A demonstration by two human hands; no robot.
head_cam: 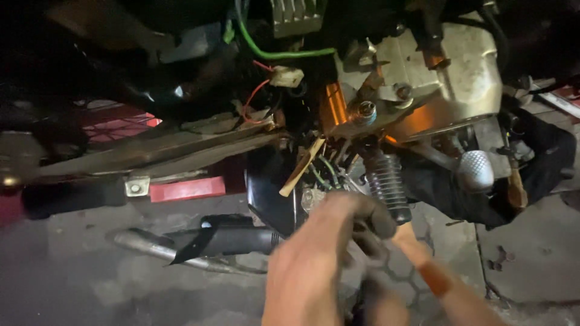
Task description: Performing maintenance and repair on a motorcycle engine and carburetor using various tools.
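- Down at the bottom of the view, the left hand (314, 265) reaches up from the lower edge, back of the hand to the camera, fingers curled over toward a dark part beneath the engine; motion blur smears it, so I cannot tell whether the fingers are closed on anything.
- Just right of it, the right hand (417, 259) comes in from the lower right corner, its fingers pointing up and left toward the same spot; it too is blurred, and I cannot tell its grip.
- Both hands meet just below the footpeg (386, 184), a black ribbed rubber peg that slants downward and sits under the engine, near the middle of the view.
- Above and right stands the engine case (459, 72), dull silver metal with bolts, lit orange along its lower edge.
- A rounded, knurled silver pedal end (477, 170) sticks out right of the footpeg.
- A green wire (272, 53) curves across the top, and a white connector (286, 76) with red leads hangs below it.
- Left of the hands, an exhaust pipe (199, 241) lies low above the grey concrete floor (72, 278), and a red panel (187, 188) shows behind it.
- Loose wires and a pale strip crowd the gap just above the hands.
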